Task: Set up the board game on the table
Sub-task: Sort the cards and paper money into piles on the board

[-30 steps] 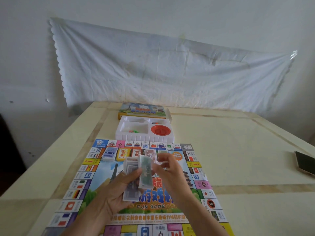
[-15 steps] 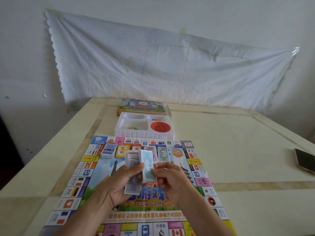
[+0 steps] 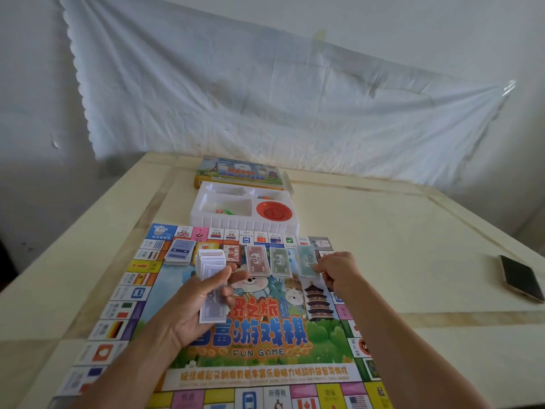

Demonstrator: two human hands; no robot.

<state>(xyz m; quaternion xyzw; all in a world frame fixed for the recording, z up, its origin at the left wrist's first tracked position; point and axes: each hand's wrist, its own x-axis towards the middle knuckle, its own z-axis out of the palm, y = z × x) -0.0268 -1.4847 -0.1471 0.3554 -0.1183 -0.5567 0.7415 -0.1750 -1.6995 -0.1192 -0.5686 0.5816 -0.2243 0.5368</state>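
Note:
The colourful game board [image 3: 265,335] lies flat on the table, with "FUN GAME" printed in its middle. My left hand [image 3: 191,308] holds a fanned stack of play money [image 3: 211,278] above the board. My right hand [image 3: 336,271] pinches the near end of a pale green banknote pile [image 3: 306,259] that rests on the board's far right. To its left lie a green "50" pile [image 3: 280,261] and a red "10" pile [image 3: 258,259]. A blue card deck [image 3: 180,251] sits at the far left of the row.
A white plastic tray [image 3: 244,225] with a red spinner [image 3: 273,213] and small coloured pieces stands beyond the board. Behind it lies the game box [image 3: 239,172]. A phone [image 3: 520,277] rests near the table's right edge. A white cloth hangs on the wall.
My right hand drew a batch of notes off the stack in my left hand and carried it right and forward onto the board beside the green pile. The camera tilted down slightly.

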